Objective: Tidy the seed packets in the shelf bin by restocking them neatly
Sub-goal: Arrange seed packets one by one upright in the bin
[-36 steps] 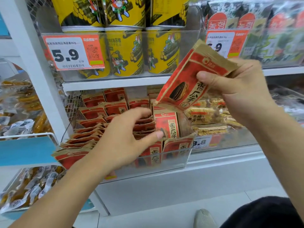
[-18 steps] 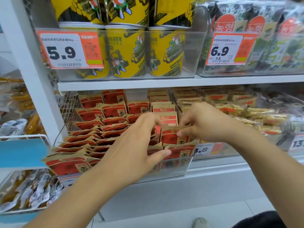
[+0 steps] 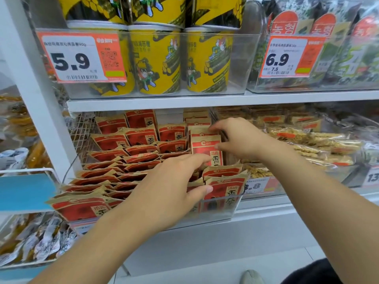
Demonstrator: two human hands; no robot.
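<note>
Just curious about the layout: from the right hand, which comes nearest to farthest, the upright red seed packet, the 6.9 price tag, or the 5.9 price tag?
1. Upright red seed packet: at the right hand's fingertips, in the bin.
2. 6.9 price tag: shelf above, to the right.
3. 5.9 price tag: shelf above, far left.

White lower shelf (image 3: 256, 206): a clear bin (image 3: 221, 210) of red-and-tan seed packets (image 3: 141, 136) is carried at its front edge, with a clear bin of pale snack bars (image 3: 307, 140) set just beside it on the right.

White upper shelf (image 3: 164, 103): yellow snack cups (image 3: 158, 60) are held in a clear tray.
</note>
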